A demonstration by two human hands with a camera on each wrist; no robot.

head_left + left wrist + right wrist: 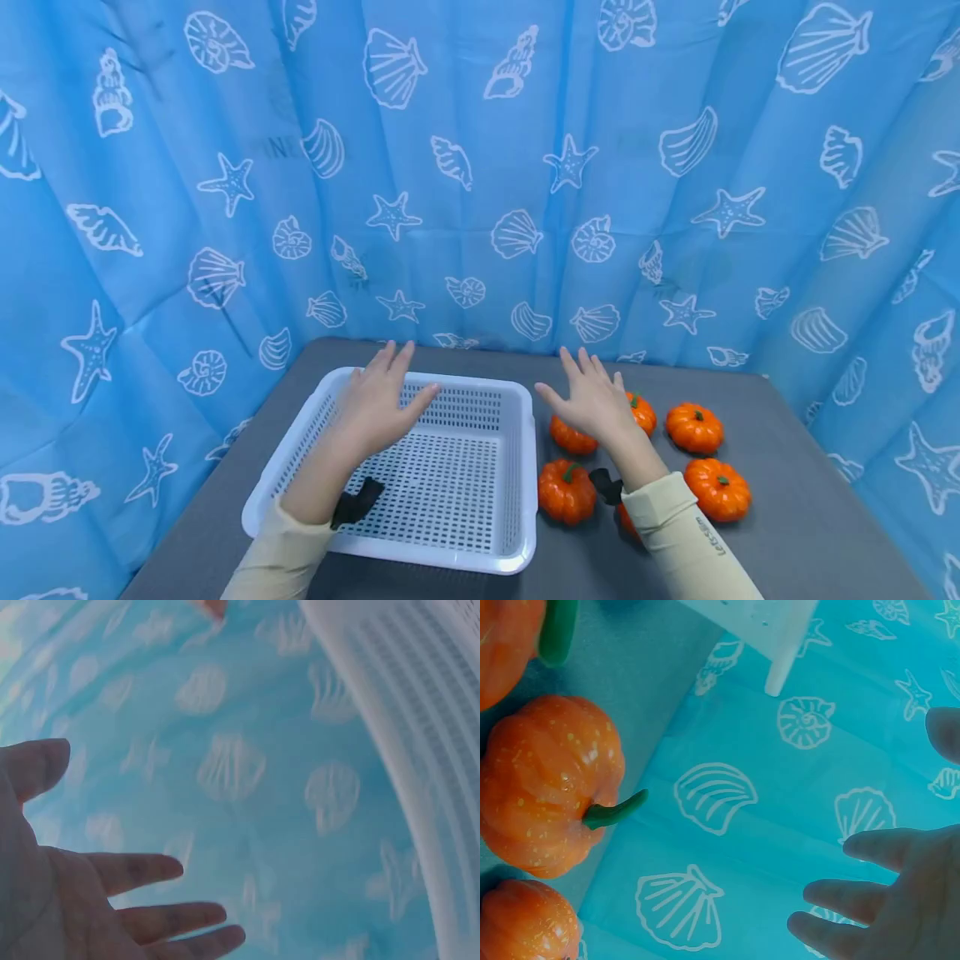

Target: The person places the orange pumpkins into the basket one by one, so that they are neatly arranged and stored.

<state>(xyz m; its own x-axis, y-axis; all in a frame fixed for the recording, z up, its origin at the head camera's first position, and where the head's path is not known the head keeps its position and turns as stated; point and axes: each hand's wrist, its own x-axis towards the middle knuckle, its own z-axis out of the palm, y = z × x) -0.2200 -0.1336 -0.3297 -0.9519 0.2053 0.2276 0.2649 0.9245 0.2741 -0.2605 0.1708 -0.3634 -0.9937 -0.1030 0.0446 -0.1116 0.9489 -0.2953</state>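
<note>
On my feed: L hand (pixel 378 407) spread over white basket (pixel 528 475), nr L edge of tabletop (pixel 813 525); R hand (pixel 594 403) spread above orange pumpkins (pixel 695 428), toward R edge; nothing gripped; step prob. pre-grasp; next move likely calls for lowering R hand onto one.

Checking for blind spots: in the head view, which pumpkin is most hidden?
The pumpkin lowest in frame, behind the right sleeve: only a sliver shows; the others show more.
</note>
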